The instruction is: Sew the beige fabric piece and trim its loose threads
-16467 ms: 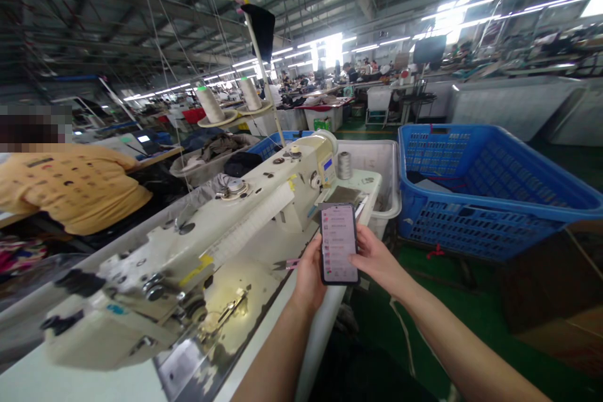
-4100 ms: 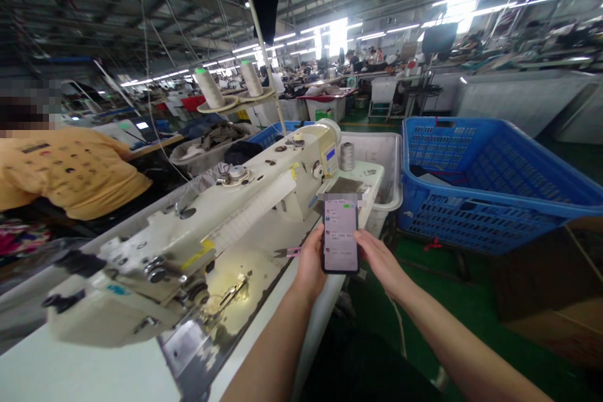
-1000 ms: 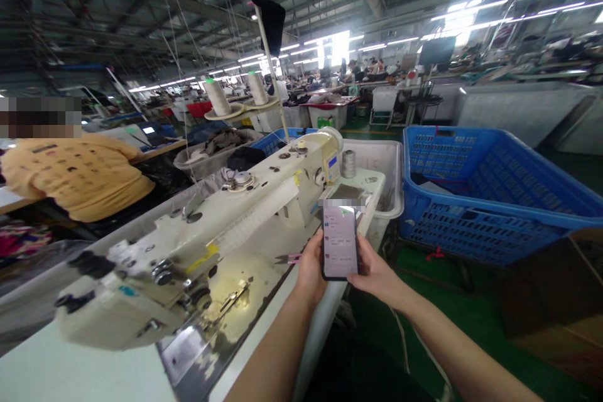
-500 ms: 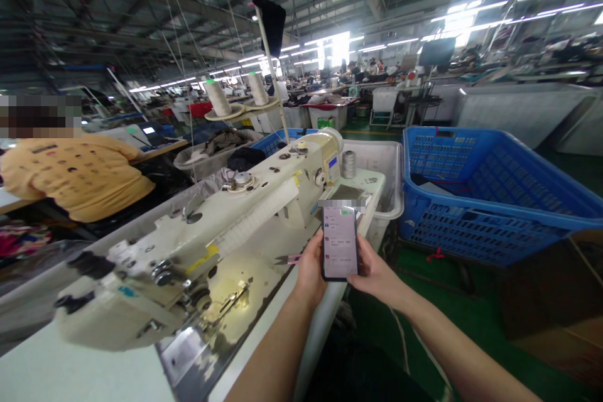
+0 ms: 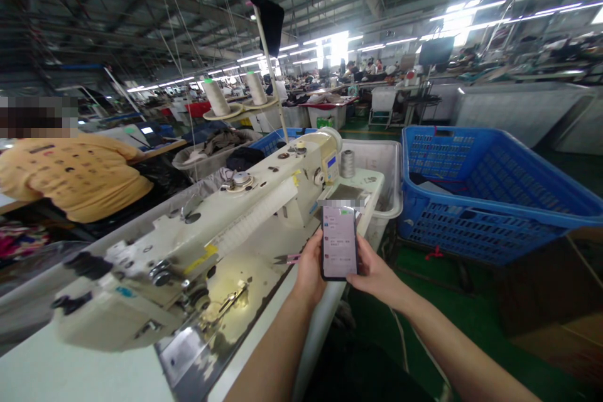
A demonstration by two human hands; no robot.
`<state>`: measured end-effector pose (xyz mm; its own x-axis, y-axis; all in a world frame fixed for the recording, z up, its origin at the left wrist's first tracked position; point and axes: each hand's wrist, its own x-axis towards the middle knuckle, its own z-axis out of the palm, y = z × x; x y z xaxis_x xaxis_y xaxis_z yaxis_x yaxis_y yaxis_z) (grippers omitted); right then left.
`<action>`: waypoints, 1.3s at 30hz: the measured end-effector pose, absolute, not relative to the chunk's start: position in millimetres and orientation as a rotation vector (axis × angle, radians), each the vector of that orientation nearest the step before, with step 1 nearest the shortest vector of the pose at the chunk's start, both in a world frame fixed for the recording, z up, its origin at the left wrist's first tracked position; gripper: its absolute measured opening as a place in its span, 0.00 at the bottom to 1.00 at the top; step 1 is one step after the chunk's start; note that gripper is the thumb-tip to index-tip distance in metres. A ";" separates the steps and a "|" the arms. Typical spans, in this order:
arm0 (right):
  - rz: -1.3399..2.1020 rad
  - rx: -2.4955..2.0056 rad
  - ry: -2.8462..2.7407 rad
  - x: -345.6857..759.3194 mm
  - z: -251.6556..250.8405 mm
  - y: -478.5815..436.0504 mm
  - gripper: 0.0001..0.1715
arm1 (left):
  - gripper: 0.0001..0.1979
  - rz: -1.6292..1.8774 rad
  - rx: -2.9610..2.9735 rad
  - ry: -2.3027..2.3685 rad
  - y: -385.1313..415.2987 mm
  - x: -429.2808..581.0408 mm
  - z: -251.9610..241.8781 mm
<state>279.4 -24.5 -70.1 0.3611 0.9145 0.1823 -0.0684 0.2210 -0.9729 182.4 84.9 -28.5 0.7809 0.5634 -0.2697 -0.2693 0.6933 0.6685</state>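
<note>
A smartphone (image 5: 340, 242) with a lit screen of message lines is held upright over the table's front edge. My left hand (image 5: 309, 267) grips its left side, and my right hand (image 5: 372, 266) holds the right side with the thumb at the lower corner. Just left of my left hand lie thread snips (image 5: 288, 259) with pinkish handles, partly hidden by that hand. An industrial sewing machine (image 5: 245, 188) stretches across the table (image 5: 42, 361) to the left, its lamp lighting the needle area. A grey thread cone (image 5: 347, 164) stands at the table's far end.
To the right is a large blue plastic basket (image 5: 452, 226) with a few items inside. A cardboard box (image 5: 551, 301) sits below it. A co-worker in a yellow shirt (image 5: 89, 176) sits at the left. Two white thread cones (image 5: 216, 96) rest on a stand behind the machine.
</note>
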 end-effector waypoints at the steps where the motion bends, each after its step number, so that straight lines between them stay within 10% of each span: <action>1: 0.849 -1.132 -0.957 279.4 -70.3 -24.5 0.56 | 0.16 0.488 0.652 0.481 84.9 182.2 -28.7; 39: 0.870 -1.183 -0.942 278.2 -65.8 -24.6 0.51 | 0.17 0.483 0.647 0.538 85.2 183.2 -24.7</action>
<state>278.2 -24.6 -65.8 0.3668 0.9204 0.1353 -0.0619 0.1692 -0.9836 183.2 85.2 -24.7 0.7587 0.5712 -0.3132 -0.2499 0.6992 0.6699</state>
